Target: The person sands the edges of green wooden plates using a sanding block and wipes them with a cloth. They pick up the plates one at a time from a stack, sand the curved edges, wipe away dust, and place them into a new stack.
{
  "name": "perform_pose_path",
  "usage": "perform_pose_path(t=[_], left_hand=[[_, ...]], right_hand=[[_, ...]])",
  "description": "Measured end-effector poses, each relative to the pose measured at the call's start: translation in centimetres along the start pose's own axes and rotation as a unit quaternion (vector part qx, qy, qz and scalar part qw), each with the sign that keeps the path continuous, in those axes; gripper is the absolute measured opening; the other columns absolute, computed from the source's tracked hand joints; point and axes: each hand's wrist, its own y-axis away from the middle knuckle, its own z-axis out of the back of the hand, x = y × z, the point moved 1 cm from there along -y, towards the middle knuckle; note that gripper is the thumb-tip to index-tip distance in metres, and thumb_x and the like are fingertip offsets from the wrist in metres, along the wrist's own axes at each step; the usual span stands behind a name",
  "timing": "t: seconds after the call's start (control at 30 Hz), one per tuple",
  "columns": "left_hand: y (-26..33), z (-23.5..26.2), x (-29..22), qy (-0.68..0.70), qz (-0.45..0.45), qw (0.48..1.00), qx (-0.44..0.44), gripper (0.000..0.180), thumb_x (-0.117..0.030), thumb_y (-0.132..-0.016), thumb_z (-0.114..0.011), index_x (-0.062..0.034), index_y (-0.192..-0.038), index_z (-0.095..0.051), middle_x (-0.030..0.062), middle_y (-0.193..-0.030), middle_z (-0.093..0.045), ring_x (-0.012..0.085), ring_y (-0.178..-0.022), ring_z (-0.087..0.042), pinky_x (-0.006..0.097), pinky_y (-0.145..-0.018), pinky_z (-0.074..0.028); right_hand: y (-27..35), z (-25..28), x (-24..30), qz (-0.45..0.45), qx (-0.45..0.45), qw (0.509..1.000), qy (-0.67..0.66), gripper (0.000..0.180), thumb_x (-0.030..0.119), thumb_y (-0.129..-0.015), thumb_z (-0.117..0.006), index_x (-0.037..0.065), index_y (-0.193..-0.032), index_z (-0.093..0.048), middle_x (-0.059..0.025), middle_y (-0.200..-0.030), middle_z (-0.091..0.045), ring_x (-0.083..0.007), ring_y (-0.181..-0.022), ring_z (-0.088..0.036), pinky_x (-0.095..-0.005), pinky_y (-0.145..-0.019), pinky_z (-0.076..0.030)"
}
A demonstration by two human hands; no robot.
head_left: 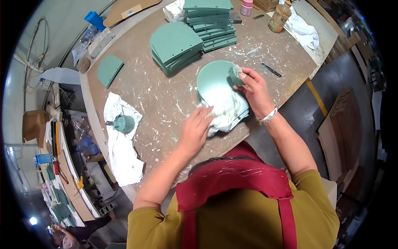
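A green panel with a rounded end (pixel 213 79) lies before me near the table's front edge. A crumpled white cloth (pixel 227 108) covers its nearer part. My left hand (pixel 195 129) rests with stretched fingers at the cloth's left edge, slightly blurred. Between thumb and fingers, my right hand (pixel 253 89) grips a small green-stained pad (pixel 236 75) over the panel's right side; whether it touches the surface I cannot tell. Left of me, a small round tin with green paint on it (pixel 123 123) stands on a spread white cloth (pixel 123 159).
Beyond the panel stand stacks of similar green panels (pixel 176 43), (pixel 211 27). One loose panel (pixel 110 70) lies at the left. A dark blade-like strip (pixel 271 70), a bottle (pixel 280 17) and a pink jar (pixel 246 7) sit on the right side of the table (pixel 166 108).
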Motion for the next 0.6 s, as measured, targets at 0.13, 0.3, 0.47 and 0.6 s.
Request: perform_pose_path(t=[0.13,0.3,0.47,0.6], left_hand=[[0.6,2.4,0.6,0.283,0.379,0.855,-0.213,0.032,-0.011,-0.101,-0.049,-0.0008,-0.131,-0.057,0.0171,-0.123,-0.063,0.0227,-0.107,-0.063,0.034,-0.090,-0.051],[0.0,6.2,3.9,0.419,0.404,0.765,-0.275,0.028,-0.014,-0.100,-0.053,0.0006,-0.123,-0.060,0.0100,-0.100,-0.068,0.0109,-0.082,-0.063,0.026,-0.070,-0.052],[-1.8,6.6,-2.4,0.107,0.287,0.951,-0.046,0.021,-0.016,-0.087,-0.072,-0.0013,-0.098,-0.063,0.0140,-0.094,-0.065,0.0284,-0.090,-0.068,0.035,-0.076,-0.054],[-4.3,3.8,-7.1,0.068,0.138,0.984,0.090,0.035,-0.018,-0.086,-0.069,-0.0068,-0.118,-0.061,0.0134,-0.139,-0.056,0.0354,-0.107,-0.065,0.043,-0.090,-0.054]], right_hand=[[0.1,-0.3,0.1,-0.003,0.002,1.000,0.006,0.026,0.016,-0.098,-0.061,0.000,-0.119,-0.061,-0.0033,-0.108,-0.064,-0.0106,-0.097,-0.060,-0.0280,-0.085,-0.052],[0.1,0.0,0.2,-0.008,0.030,0.999,0.010,0.027,0.017,-0.098,-0.061,0.000,-0.119,-0.061,-0.0031,-0.108,-0.064,-0.0104,-0.097,-0.060,-0.0277,-0.085,-0.052],[-0.6,0.1,0.8,-0.068,0.055,0.995,0.046,0.027,0.017,-0.097,-0.062,0.001,-0.119,-0.063,-0.0023,-0.109,-0.064,-0.0117,-0.098,-0.060,-0.0281,-0.085,-0.051],[-2.7,-1.8,3.1,0.094,0.212,0.903,0.361,0.025,0.008,-0.088,-0.069,0.005,-0.113,-0.069,-0.0049,-0.112,-0.065,-0.0194,-0.105,-0.063,-0.0340,-0.087,-0.052]])
